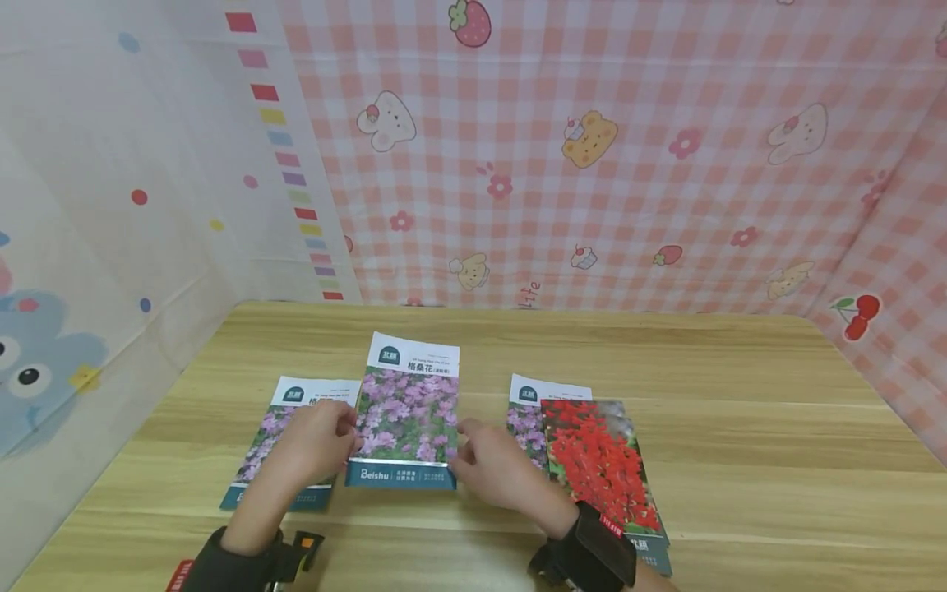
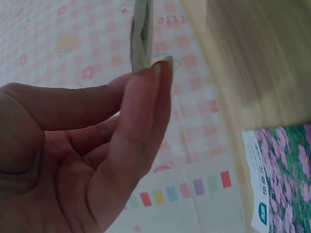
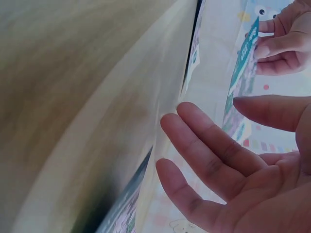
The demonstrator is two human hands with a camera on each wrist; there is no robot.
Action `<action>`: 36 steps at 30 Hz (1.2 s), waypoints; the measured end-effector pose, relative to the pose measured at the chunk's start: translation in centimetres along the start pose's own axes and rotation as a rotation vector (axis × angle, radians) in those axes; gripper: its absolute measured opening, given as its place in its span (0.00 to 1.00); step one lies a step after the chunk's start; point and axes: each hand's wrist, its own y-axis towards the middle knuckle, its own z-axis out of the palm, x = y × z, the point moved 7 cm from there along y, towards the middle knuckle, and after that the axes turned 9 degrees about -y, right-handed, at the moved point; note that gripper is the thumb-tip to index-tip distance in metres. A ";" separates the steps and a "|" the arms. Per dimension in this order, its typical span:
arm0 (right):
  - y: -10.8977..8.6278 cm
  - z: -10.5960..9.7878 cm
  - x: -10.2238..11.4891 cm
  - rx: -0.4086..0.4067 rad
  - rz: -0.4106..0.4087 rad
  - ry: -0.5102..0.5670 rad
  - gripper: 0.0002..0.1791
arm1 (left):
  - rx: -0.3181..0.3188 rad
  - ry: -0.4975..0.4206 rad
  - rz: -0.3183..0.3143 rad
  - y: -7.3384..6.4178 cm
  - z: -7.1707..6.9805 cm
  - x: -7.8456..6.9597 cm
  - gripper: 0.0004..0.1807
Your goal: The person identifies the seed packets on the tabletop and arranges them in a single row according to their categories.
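Note:
A flower seed packet (image 1: 407,411) with pink-purple blossoms and a teal bottom band is raised over the wooden table. My left hand (image 1: 318,440) pinches its left edge between thumb and fingers; the left wrist view shows this packet edge-on. At its right edge is my right hand (image 1: 496,464); in the right wrist view those fingers (image 3: 204,165) are spread, thumb apart, gripping nothing. Partly behind my left forearm lies a matching purple-flower packet (image 1: 261,448). Right of my right hand, a red-flower packet (image 1: 599,460) overlaps another purple-flower packet (image 1: 524,419).
The wood-grain table (image 1: 755,460) runs back to a pink checked cloth (image 1: 533,189) with cartoon prints. A white printed cloth (image 1: 148,263) hangs along the left side. Black straps (image 1: 595,547) sit on both wrists.

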 end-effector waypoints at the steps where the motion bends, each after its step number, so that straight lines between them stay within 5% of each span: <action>1: 0.0 0.2 0.1 0.016 0.000 0.001 0.24 | 0.005 0.020 -0.009 0.0 0.0 0.2 0.14; 5: -0.1 0.9 0.5 0.076 0.000 -0.032 0.24 | 0.033 0.083 -0.021 0.2 0.3 1.0 0.14; 12: -0.2 1.6 0.9 0.145 -0.010 -0.102 0.08 | 0.075 0.156 0.010 0.6 0.9 1.8 0.12; 36: 0.0 2.4 1.0 0.192 -0.014 -0.240 0.09 | 0.115 0.268 -0.020 0.7 2.7 2.2 0.05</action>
